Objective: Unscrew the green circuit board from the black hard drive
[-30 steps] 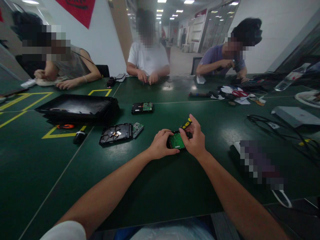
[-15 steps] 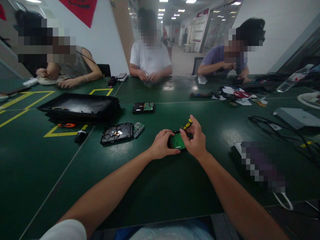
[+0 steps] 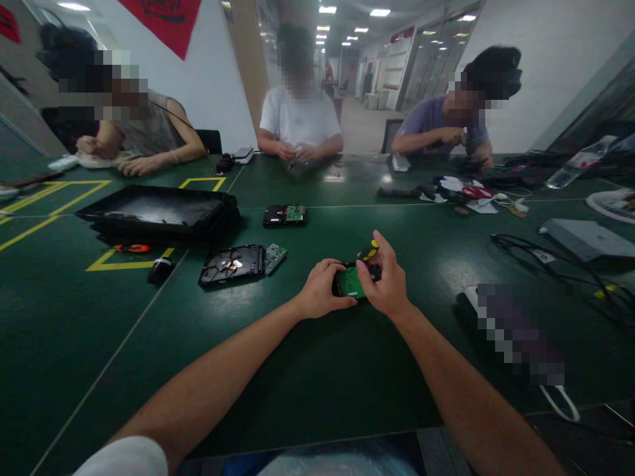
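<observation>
A hard drive (image 3: 351,283) lies on the green table with its green circuit board facing up. My left hand (image 3: 322,289) is closed around its left side, thumb along the near edge and fingers at the far edge. In my right hand (image 3: 387,277) is a screwdriver (image 3: 369,251) with a yellow and black handle, tilted over the right part of the board. The screwdriver's tip is hidden by my fingers. To the left lie another hard drive (image 3: 232,266), a loose circuit board (image 3: 275,258) touching or close to it, and a third drive (image 3: 284,215) farther back.
A stack of black panels (image 3: 159,211) is at the left, with a black object (image 3: 161,270) before it. On the right are a grey box (image 3: 590,239), black cables (image 3: 536,254) and a blurred-out object (image 3: 520,334). Three people sit across the table (image 3: 317,370).
The camera view has shifted slightly. My left hand still grips the drive; the screwdriver in my right hand has turned or tilted a little, its handle lying somewhat flatter.
</observation>
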### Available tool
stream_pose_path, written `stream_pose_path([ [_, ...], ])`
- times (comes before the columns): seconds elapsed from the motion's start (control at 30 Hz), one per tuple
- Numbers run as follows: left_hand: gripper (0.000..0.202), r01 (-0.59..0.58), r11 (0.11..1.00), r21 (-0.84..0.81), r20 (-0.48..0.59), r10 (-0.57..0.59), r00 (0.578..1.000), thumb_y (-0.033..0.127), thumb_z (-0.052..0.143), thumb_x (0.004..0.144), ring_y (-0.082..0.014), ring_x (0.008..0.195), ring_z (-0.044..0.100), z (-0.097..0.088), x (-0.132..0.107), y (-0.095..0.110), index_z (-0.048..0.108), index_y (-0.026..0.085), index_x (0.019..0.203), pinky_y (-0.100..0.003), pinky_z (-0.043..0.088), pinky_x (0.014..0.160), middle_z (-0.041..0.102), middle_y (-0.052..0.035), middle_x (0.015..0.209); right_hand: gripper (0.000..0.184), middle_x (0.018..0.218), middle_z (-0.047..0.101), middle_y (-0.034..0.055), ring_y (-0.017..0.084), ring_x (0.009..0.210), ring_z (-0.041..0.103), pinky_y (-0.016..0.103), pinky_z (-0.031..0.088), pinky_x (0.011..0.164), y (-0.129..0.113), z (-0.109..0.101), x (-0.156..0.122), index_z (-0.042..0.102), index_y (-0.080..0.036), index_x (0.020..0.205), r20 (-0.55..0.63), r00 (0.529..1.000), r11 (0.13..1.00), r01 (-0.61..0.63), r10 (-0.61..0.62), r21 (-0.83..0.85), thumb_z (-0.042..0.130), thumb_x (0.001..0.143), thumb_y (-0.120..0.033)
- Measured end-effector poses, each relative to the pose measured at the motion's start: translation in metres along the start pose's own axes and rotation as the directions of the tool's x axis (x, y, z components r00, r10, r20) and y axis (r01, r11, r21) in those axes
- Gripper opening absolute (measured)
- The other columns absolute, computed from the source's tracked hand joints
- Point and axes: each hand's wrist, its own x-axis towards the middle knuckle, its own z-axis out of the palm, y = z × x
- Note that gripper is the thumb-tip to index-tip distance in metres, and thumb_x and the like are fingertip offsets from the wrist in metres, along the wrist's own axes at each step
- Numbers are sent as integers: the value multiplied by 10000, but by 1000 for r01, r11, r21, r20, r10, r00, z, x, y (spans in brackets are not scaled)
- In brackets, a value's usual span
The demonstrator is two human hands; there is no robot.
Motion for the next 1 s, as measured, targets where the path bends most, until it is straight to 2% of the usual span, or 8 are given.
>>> stream_pose_path([
  [0.3, 737, -25, 1000, -3, 16, 25, 1000, 524, 883, 699, -371, 1369, 532, -2, 0, 4, 567, 213, 1287, -557, 419, 1151, 578, -158, 1443, 744, 1515, 558, 128, 247, 980, 751, 451, 655, 881, 3, -1, 0, 193, -308, 1640, 53, 999, 999, -2, 0, 51, 573, 1000, -304],
  [0.53, 760, -18, 1000, 1, 9, 18, 1000, 528, 887, 691, -372, 1364, 534, -1, 1, 2, 564, 218, 1305, -551, 412, 1152, 588, -147, 1431, 767, 1562, 516, 115, 268, 1056, 731, 463, 646, 915, 3, 0, 1, 226, -328, 1634, 29, 999, 998, 38, -37, -42, 631, 983, -320],
  [0.7, 756, -16, 1000, -2, 11, 16, 1000, 526, 882, 697, -375, 1356, 539, -2, 0, 3, 565, 212, 1308, -549, 414, 1147, 591, -150, 1422, 756, 1516, 568, 99, 274, 1137, 715, 477, 628, 972, 0, 0, 2, 252, -335, 1627, 44, 998, 998, 51, -50, -36, 637, 978, -296],
  [0.8, 752, -26, 1000, -5, -1, 26, 1000, 516, 893, 684, -374, 1347, 545, -2, 0, 4, 571, 211, 1292, -550, 418, 1143, 597, -149, 1411, 731, 1450, 621, 98, 263, 1150, 719, 481, 626, 982, -3, -1, 2, 225, -328, 1635, 74, 997, 999, 19, -22, 38, 585, 1001, -279],
  [0.9, 728, -37, 999, -1, -10, 37, 999, 518, 895, 682, -366, 1323, 564, -1, 1, 2, 578, 224, 1268, -548, 433, 1127, 613, -137, 1389, 710, 1373, 668, 89, 242, 1122, 734, 474, 620, 995, -4, 0, 2, 205, -321, 1639, 85, 996, 994, -10, 1, 106, 547, 1020, -261],
  [1.0, 739, -45, 999, 0, -11, 45, 999, 522, 897, 678, -357, 1310, 574, 0, 1, 1, 574, 224, 1272, -536, 444, 1116, 617, -136, 1380, 690, 1338, 682, 87, 240, 1032, 751, 469, 632, 957, -2, 1, 2, 290, -333, 1610, 37, 999, 999, -8, 6, 50, 606, 999, -283],
])
